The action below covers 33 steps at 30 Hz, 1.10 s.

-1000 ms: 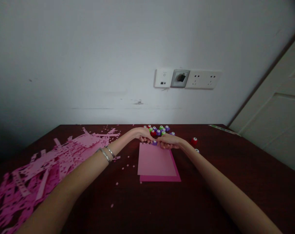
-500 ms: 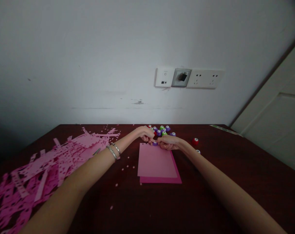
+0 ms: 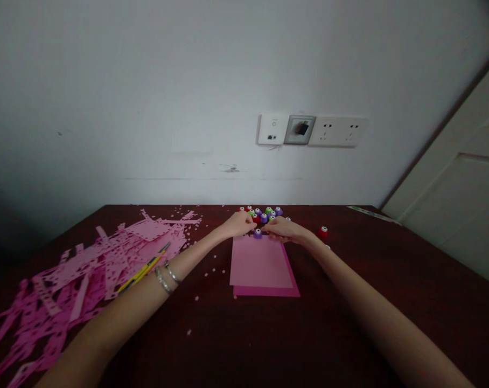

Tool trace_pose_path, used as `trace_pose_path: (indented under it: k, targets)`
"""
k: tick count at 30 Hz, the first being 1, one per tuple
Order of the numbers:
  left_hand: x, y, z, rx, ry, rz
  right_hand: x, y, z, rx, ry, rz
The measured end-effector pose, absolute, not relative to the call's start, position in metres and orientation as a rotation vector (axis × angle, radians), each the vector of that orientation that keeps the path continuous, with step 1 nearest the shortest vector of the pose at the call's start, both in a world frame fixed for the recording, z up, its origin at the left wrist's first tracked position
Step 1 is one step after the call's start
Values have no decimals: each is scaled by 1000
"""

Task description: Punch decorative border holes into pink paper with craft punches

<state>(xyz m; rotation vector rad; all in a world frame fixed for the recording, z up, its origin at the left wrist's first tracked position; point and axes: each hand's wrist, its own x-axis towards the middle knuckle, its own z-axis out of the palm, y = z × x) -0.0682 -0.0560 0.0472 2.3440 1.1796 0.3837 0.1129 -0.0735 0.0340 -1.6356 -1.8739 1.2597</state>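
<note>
Two pink paper sheets point(image 3: 260, 264) lie stacked on the dark table, a lighter one over a deeper pink one. A purple craft punch point(image 3: 257, 234) with a white top sits at their far edge, between my hands. My left hand point(image 3: 238, 224) is closed, its curled fingers at the far left corner of the paper, just left of the punch. Over the far right corner, my right hand point(image 3: 284, 229) has its fingers pressed together, tips close to the punch. Whatever either hand pinches is hidden.
Several red, green and purple punches point(image 3: 264, 216) cluster behind my hands; a red punch point(image 3: 324, 231) stands to the right. Pink paper scraps point(image 3: 86, 280) heap at the left with a yellow pen-like tool point(image 3: 141, 274). A ruler-like strip point(image 3: 369, 213) lies near the wall with sockets point(image 3: 339, 131).
My hands have drawn apart from the purple punch, which now shows fully between them. The paper has shifted slightly away from me. My left forearm has lowered, uncovering the yellow tool.
</note>
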Motion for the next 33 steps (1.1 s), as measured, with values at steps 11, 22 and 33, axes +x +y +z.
trace_pose_path:
  k: [11,22,33]
  targets:
    - [-90,-154,12,2855,950,62,113,-82,20,-1334,-2202,571]
    - [-94,-157,5,2774,937,-6,113,-73,8,-1262,-2245,586]
    - [-97,-165,6,2787,938,-30,115,-70,6,-1257,-2206,573]
